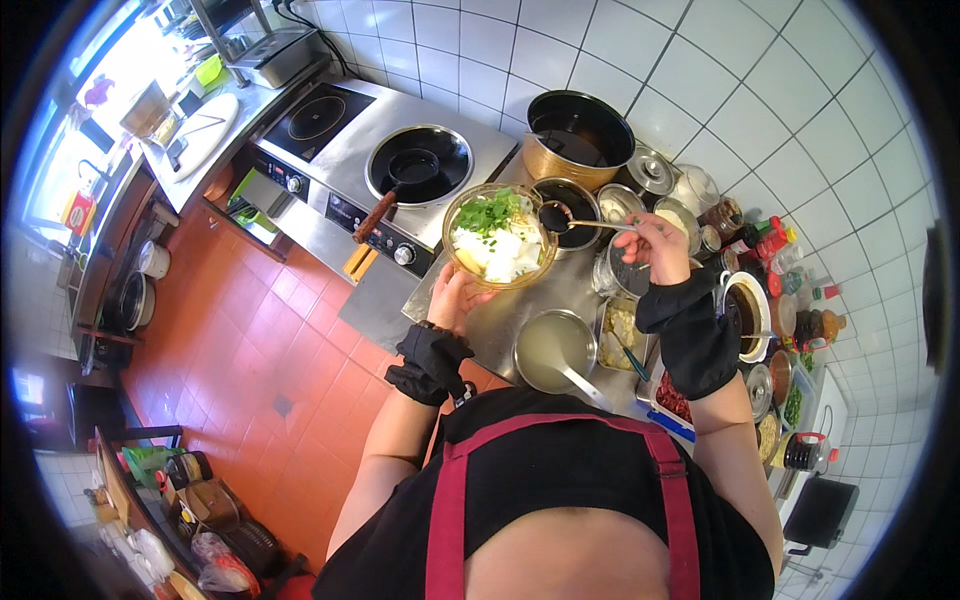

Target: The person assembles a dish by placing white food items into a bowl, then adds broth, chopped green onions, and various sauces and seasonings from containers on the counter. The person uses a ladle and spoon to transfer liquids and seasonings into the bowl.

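My left hand [455,298] grips the near left rim of a clear amber bowl [548,262]. The bowl is filled with white pieces and chopped green herbs [492,212]. In my right hand [655,245] is the handle of a small metal ladle [590,224], fingers pinched round it. The ladle's head, with dark liquid in it, sits at the bowl's right rim, over the edge of a pot of dark liquid [578,238]. Whether the ladle touches the bowl I cannot tell.
Behind stands a large gold-coloured pot [560,150]. A pan of cloudy liquid [555,350] with a white ladle is near my body. Several jars and sauce bottles [775,240] line the right wall. To the left, a wok [440,165] rests on an induction stove.
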`<state>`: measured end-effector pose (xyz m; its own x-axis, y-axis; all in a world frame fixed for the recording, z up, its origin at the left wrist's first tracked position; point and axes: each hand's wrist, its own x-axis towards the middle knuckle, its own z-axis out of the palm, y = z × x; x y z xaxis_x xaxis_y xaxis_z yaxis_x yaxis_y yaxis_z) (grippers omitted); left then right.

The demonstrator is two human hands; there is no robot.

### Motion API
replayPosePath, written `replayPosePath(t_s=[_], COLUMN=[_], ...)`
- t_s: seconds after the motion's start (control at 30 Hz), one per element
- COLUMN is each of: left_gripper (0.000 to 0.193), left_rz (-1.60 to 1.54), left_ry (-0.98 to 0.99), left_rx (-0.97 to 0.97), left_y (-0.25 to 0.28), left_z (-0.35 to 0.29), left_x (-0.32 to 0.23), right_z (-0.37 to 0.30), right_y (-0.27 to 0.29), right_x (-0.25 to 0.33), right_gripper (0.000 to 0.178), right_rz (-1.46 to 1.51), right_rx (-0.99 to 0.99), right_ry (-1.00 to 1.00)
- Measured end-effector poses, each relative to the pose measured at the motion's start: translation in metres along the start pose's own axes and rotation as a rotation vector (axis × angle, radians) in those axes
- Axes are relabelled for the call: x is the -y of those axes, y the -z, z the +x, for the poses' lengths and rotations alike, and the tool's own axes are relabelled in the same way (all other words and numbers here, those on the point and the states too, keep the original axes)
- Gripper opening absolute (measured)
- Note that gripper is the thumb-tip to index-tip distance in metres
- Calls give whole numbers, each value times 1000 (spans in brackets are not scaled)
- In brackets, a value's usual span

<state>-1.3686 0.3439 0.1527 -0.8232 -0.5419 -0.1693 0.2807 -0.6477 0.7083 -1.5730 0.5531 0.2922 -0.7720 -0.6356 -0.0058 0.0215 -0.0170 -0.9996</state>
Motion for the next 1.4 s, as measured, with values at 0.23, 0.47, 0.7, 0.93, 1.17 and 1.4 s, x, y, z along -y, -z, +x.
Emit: replayPosePath(t_s=[0.23,0.47,0.7,0.93,1.17,1.4], left_gripper=[47,48,47,49,46,42], left_rz=[100,131,117,31,38,43], left_ry=[36,49,33,44,19,2], left_rx=[-4,60,28,-4,-31,-69], left_y=[-6,-12,-11,-7,-7,-4], left_z=[4,0,-3,0,1,0], left_x=[-3,2,7,6,4,5], right_z=[-5,11,21,1,43,73], right_y=[-45,-64,-44,-22,6,20], right_x=[2,3,-5,-18,-66,-121], right_gripper=[21,19,20,20,19,22], right_rz=[-61,-53,-96,-425,-315,-507], right_rx=[134,152,30,36,-261,-298], right_ry=[37,191,264,496,248,140])
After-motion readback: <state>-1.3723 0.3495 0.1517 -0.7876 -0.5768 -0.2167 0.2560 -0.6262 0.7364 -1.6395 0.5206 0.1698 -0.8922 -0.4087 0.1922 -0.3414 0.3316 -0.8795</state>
